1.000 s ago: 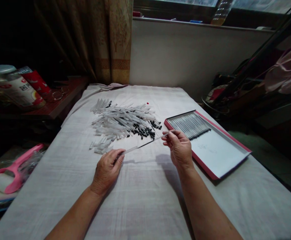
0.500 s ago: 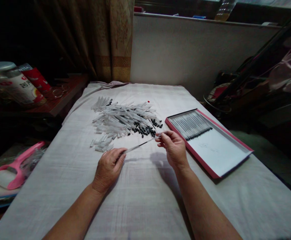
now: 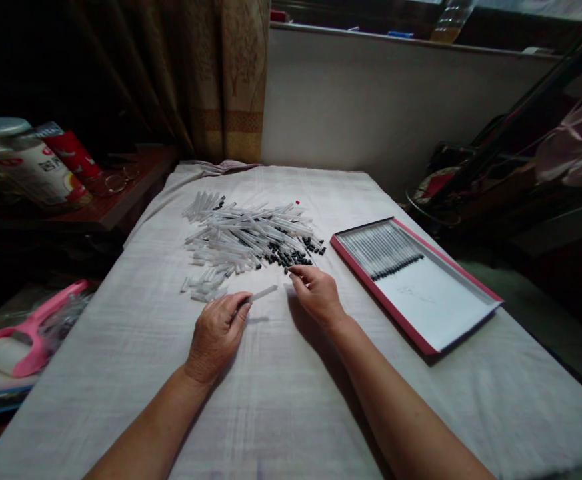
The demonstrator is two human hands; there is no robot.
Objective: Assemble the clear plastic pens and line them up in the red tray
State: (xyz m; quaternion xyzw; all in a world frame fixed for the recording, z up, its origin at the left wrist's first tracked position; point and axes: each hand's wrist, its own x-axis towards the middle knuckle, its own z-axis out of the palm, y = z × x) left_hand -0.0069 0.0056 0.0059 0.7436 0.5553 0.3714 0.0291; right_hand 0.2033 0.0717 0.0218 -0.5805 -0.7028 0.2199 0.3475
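Note:
My left hand [image 3: 219,333] is closed around a translucent pen barrel [image 3: 263,293], whose free end points right and slightly away from me. My right hand [image 3: 318,293] is at the near edge of the small black pen plugs [image 3: 291,257], its thumb and forefinger pinched beside one loose plug [image 3: 286,271]. What lies between those fingertips, if anything, is too small to make out. Beyond both hands spreads a heap of clear pen barrels and thin tubes [image 3: 241,230]. A shorter bunch of clear caps [image 3: 205,285] lies just past my left hand.
To the right, a shallow red-edged box [image 3: 411,327] holds a row of pens with black ends [image 3: 385,250]. A white cloth [image 3: 271,413] covers the table. On the left are a lidded jar [image 3: 31,167] and a pink-handled object [image 3: 35,333]. A red bit [image 3: 297,202] lies behind the heap.
My right hand has moved left from the thin tube's far end to the black plugs. The dark-tipped tube no longer sticks out of the barrel. My left hand has barely moved.

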